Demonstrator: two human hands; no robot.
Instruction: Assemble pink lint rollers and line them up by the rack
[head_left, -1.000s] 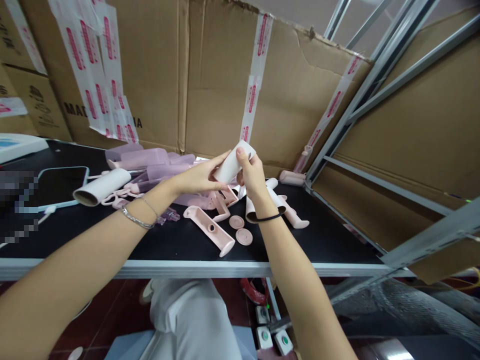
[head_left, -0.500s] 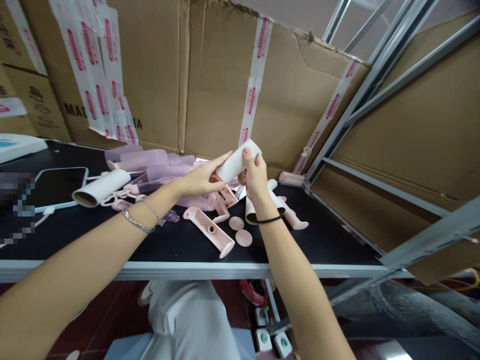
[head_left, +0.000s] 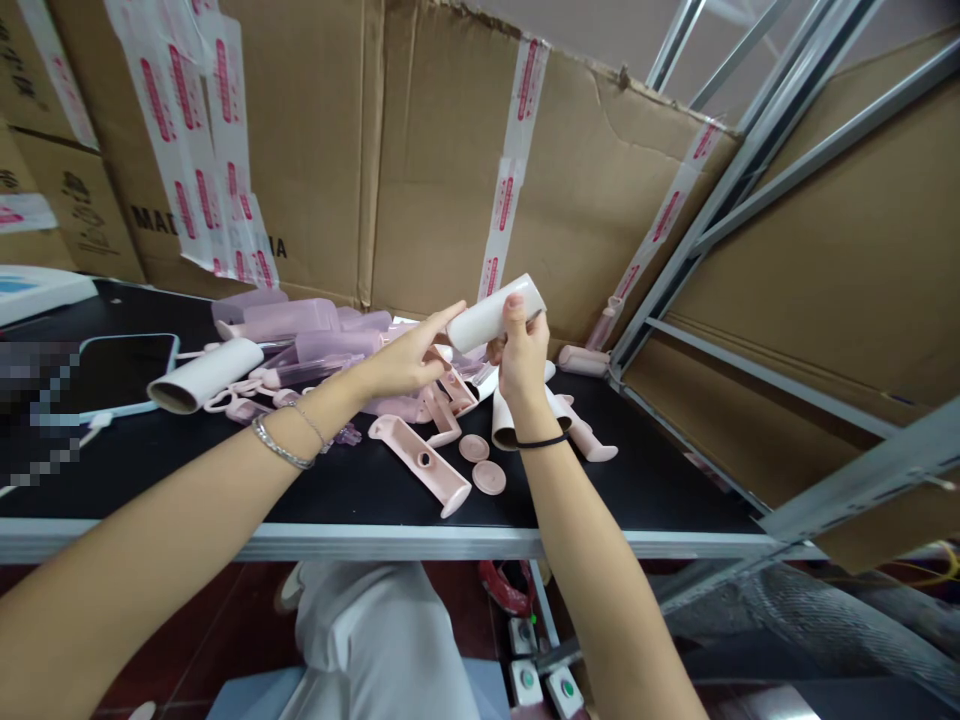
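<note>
A white paper roll (head_left: 495,312) with a smooth surface is held tilted above the table, its right end higher. My right hand (head_left: 523,350) is closed round its right part, thumb on top. At the roll's left end is my left hand (head_left: 409,352), fingers stretched out and thumb apart; whether the fingertips touch it I cannot tell. Below the hands lie a long pink trough-shaped piece (head_left: 420,463), a pair of pink round discs (head_left: 489,478) and angled pink parts (head_left: 444,415). Another white roll (head_left: 506,425) sits behind my right wrist, partly hidden.
To the left are a white roll (head_left: 206,375), a pile of translucent purple cases (head_left: 289,320) and a phone (head_left: 124,370) with its cable. Pink handles (head_left: 592,435) lie to the right. Cardboard (head_left: 435,160) walls the back; a metal frame (head_left: 720,230) stands at right.
The white roll has moved slightly right and up with my right hand and lies at a flatter angle. My left hand has shifted slightly right, its fingers less over the roll's end.
</note>
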